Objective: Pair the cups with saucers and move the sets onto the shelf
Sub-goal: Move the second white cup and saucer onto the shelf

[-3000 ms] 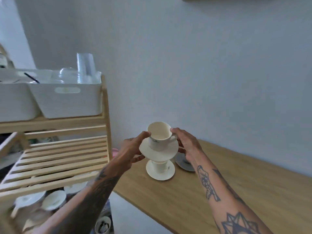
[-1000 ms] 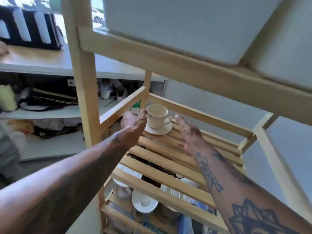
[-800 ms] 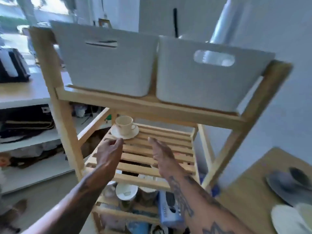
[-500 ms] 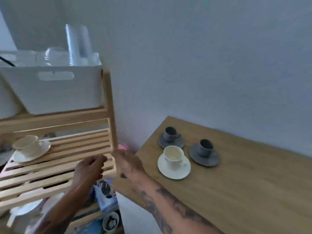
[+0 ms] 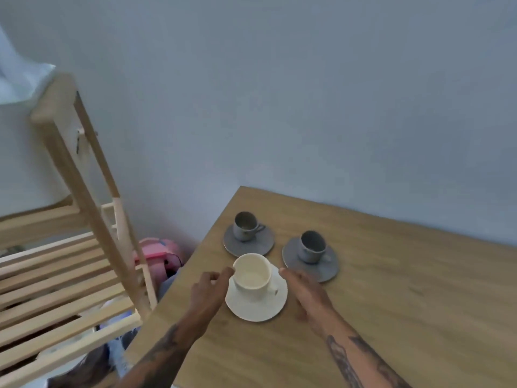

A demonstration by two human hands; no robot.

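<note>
A cream cup [image 5: 252,273] stands on a cream saucer [image 5: 258,306] near the left end of the wooden table [image 5: 391,317]. My left hand [image 5: 208,289] is at the saucer's left side, fingertips by the cup's rim, holding nothing. On the saucer's right edge lies my right hand [image 5: 303,289], fingers open. Behind them stand two grey cups on grey saucers, one at the left [image 5: 245,226] and one at the right [image 5: 312,247]. The slatted wooden shelf [image 5: 56,281] is at the left, its slats bare in this view.
A white bin [image 5: 19,152] sits on the shelf's upper level. A pink object [image 5: 158,253] lies on the floor between shelf and table, by the grey wall [image 5: 279,93]. Bare tabletop stretches to the right.
I put the first cream set on the shelf and let go. My view and both hands swung right to the table, and my hands now flank the second cream set.
</note>
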